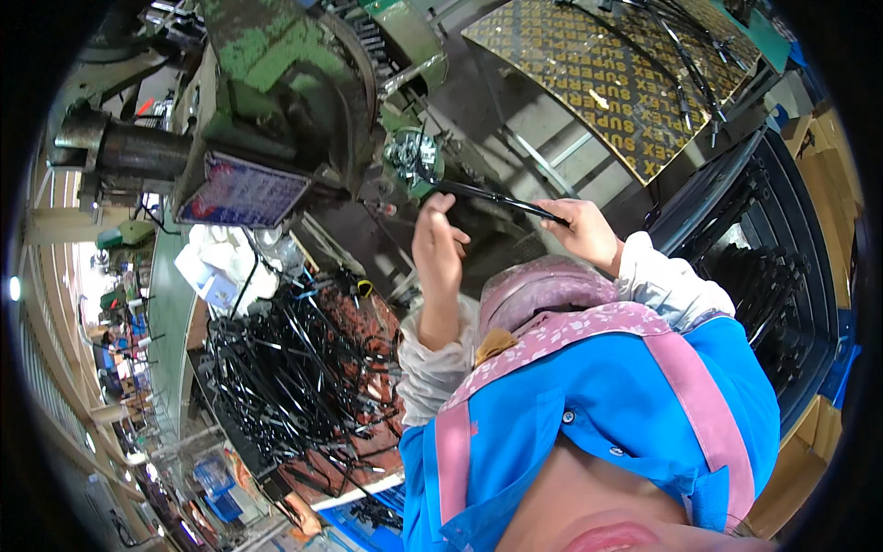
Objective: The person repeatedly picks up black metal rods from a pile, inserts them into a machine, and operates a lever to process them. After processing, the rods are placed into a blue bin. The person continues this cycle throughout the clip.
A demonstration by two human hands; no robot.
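My right hand (590, 237) is closed round the near end of a thin black rod (497, 198). The rod slants up to the left, and its far end lies at a small metal fixture (411, 155) on a green machine (276, 69). Just below that far end is my left hand (438, 247), raised with its fingers apart and bent a little. I see nothing held in it; whether a fingertip touches the rod, I cannot tell.
A large heap of black rods (285, 368) covers a worn red tabletop (354, 331) at left. Several rods lie on a patterned board (589, 78) at upper right. On the right stands a dark bin (819, 267) of black parts, beside cardboard boxes (828, 175).
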